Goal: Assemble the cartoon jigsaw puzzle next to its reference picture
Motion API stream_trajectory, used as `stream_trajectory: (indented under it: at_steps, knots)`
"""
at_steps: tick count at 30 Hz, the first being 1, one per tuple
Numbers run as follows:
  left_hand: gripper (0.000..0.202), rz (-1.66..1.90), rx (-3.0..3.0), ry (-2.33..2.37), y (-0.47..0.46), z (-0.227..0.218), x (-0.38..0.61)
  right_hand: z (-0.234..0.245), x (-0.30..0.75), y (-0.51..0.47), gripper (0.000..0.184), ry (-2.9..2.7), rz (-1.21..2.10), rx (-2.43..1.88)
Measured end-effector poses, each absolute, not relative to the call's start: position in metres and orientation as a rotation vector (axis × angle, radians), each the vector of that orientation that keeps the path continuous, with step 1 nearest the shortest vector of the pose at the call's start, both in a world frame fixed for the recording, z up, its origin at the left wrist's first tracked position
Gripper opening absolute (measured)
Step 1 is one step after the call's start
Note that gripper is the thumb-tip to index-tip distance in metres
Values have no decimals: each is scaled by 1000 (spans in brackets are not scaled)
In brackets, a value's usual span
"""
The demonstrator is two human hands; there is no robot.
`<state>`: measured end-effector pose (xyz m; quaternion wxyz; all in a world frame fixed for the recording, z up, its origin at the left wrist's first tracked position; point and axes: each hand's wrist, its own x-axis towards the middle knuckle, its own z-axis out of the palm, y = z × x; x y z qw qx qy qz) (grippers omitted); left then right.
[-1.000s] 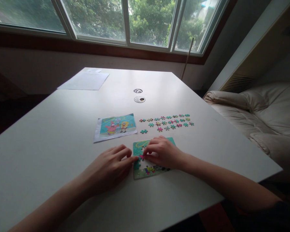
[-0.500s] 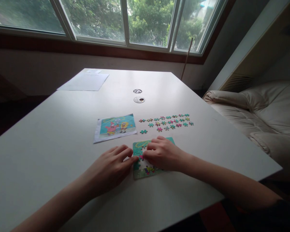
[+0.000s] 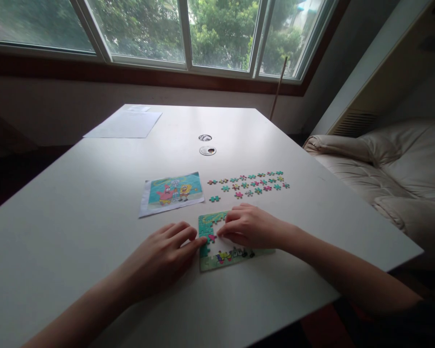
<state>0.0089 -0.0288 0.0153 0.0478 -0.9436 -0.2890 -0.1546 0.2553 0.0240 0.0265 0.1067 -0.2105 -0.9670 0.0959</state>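
Note:
A partly filled jigsaw board (image 3: 223, 258) lies on the white table (image 3: 94, 203) in front of me. My left hand (image 3: 159, 258) rests flat beside the board's left edge, fingers stretched out, fingertips touching that edge. My right hand (image 3: 252, 227) lies over the board's middle, fingers curled and pressed together at a small pink piece (image 3: 212, 237) set in the board. A row of loose puzzle pieces (image 3: 250, 183) lies beyond the board, with one teal piece (image 3: 214, 198) apart from them. A cartoon reference picture (image 3: 172, 193) lies to the left of the pieces.
A white sheet of paper (image 3: 125, 124) lies at the far left of the table. Two round cable grommets (image 3: 207, 150) sit in the table's middle. A cream sofa (image 3: 391, 174) stands to the right. Windows run along the far wall, and a thin stick (image 3: 278, 87) leans there.
My right hand has slid a little to the right, uncovering the pink piece in the board. My left hand has stayed beside the board.

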Motion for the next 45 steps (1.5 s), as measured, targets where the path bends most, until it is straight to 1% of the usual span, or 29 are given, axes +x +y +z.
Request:
stream_trajectory:
  at_steps: [3,5,6,7,10,12,19,31,45]
  knots:
    - [24,-499,-2869,-877,-29,16,6,40,268,33,16,-2909,398,-716]
    - [23,-510,-2865,-892,-29,16,3,50,281,40,12,-2937,549,-874]
    - [23,-513,-2866,-902,-28,16,2,54,290,44,14,-2936,624,-984]
    - [24,-511,-2871,-911,-28,17,1,58,298,46,21,-2920,692,-1108]
    - [26,-500,-2900,-916,-28,17,0,64,319,52,52,-2827,891,-1431]
    - [26,-505,-2912,-908,-29,18,0,65,327,53,61,-2787,992,-1529]
    - [27,-539,-2929,-880,-31,21,4,59,327,52,54,-2797,1062,-1518]
    - [24,-499,-2989,-810,-35,20,7,62,325,49,51,-2782,1082,-1532]
    - [22,-502,-3047,-799,-41,23,11,62,326,49,52,-2780,1081,-1534]
